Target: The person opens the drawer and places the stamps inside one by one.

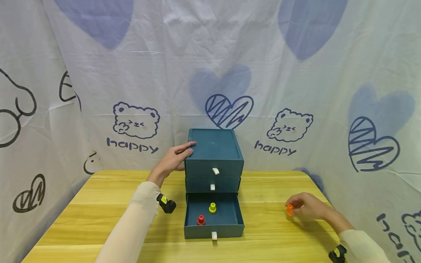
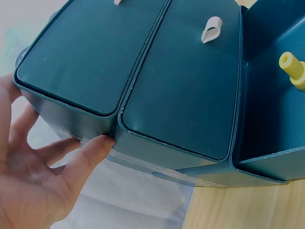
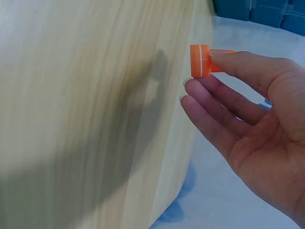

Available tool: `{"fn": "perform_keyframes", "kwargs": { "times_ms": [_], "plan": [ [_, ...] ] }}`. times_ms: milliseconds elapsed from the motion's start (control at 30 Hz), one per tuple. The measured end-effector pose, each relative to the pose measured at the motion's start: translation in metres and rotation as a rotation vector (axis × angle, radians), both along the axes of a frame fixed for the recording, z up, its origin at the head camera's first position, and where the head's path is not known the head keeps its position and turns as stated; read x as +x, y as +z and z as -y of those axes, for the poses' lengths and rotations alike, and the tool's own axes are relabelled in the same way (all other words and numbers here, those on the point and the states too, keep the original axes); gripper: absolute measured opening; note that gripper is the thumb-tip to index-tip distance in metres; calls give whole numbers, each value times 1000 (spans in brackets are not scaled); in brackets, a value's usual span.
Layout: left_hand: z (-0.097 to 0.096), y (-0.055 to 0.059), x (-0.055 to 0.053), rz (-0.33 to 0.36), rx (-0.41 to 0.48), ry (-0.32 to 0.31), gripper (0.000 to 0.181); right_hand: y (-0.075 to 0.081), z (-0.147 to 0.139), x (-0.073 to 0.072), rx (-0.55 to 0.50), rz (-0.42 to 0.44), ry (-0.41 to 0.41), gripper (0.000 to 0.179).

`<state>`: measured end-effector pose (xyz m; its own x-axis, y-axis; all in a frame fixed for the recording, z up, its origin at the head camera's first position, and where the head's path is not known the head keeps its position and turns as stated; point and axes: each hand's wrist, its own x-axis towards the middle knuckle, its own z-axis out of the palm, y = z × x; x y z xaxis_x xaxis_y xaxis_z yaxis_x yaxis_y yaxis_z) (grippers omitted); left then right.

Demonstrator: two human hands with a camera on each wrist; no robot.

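A dark teal cabinet with three stacked drawers (image 1: 213,144) stands on the table. Its bottom drawer (image 1: 227,215) is pulled out and holds a yellow peg (image 1: 212,208) and a red peg (image 1: 201,220), both upright with wide bases. My left hand (image 1: 172,159) rests with spread fingers on the cabinet's upper left side; in the left wrist view its fingertips (image 2: 102,142) touch the side wall. Off to the right, my right hand (image 1: 307,206) pinches a similar orange peg (image 3: 200,61) between thumb and fingers, held over the table with its wide end outward.
The wooden table (image 1: 269,233) spreads out on both sides of the cabinet. A white printed cloth (image 1: 184,44) hangs behind and at both sides. The upper two drawers are closed, each with a white pull tab (image 1: 215,171) in front.
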<state>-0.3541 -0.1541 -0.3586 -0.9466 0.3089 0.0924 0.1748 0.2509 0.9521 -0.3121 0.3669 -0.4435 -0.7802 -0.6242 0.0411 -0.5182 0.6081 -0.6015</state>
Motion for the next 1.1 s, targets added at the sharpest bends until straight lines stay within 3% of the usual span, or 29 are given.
{"fn": "perform_keyframes", "kwargs": {
  "times_ms": [500, 1100],
  "plan": [
    [-1, 0, -1, 7, -1, 7, 51, 20, 44, -1, -33, 30, 74, 17],
    [0, 1, 2, -10, -5, -2, 51, 39, 125, -7, 14, 51, 151, 19]
  ]
}}
